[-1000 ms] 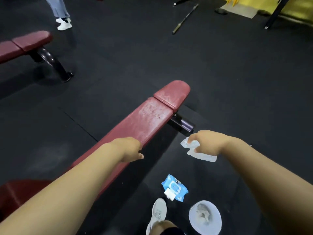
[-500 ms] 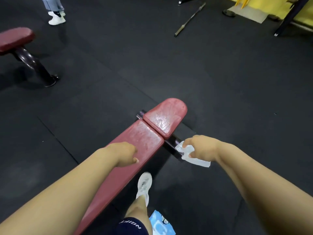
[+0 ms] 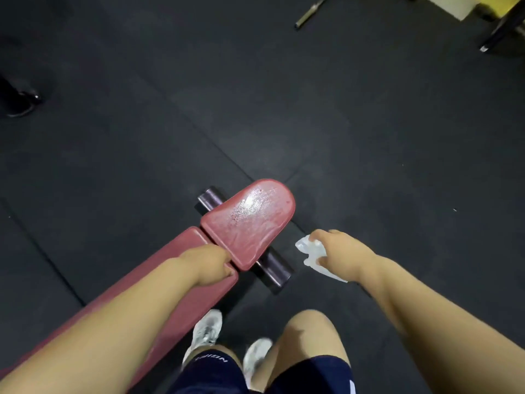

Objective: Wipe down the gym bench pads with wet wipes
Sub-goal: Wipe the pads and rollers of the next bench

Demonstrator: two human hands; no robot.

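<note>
A dark red gym bench runs from lower left to centre. Its short end pad glistens with wet streaks, and the long pad lies beneath my left arm. My left hand is curled over the long pad at the gap between the two pads, holding nothing that I can see. My right hand hangs to the right of the end pad, above the floor, and grips a crumpled white wet wipe.
A dark crossbar of the bench frame sticks out under the end pad. My legs and white shoes stand beside the bench. A barbell lies on the black rubber floor at the top, near a yellow frame.
I have stepped along the bench toward its end pad. Both hands moved with me, the left sliding up to the gap between pads. The wipes pack and another bench have left the view.
</note>
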